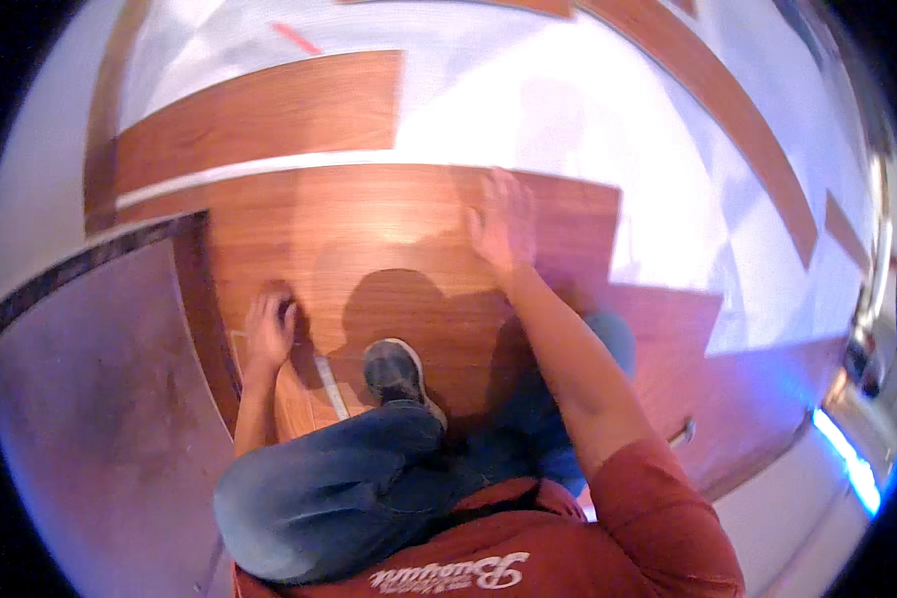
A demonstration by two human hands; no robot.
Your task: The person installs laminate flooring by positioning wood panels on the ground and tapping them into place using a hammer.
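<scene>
A: In the head view, what's hard to make out?

B: The left hand (272, 324) is blurry, fingers part-curled, so I can't tell if it's gripping anything. A pale narrow strip (331, 387) sits just beside it, cut off by the knee in blue denim jeans (329, 488).

A: Floor and room?

B: Shiny white sheeting (658, 199) beyond the boards, and a separate reddish-brown wood-grain board (319, 100) upper left. Grey panel with a dark edge (100, 379) on the left, bluish-white light strip (847, 463) glowing lower right.

A: And the plank being touched?

B: Long, reddish-brown wood-look plank (399, 204), straight ahead of the dark shoe (394, 369). Glossy under the light, shadows across it, lower seam tough to spot. The right hand (509, 214) is palm-down on it near the far edge, fingers loosely spread, gripping nothing.
</scene>
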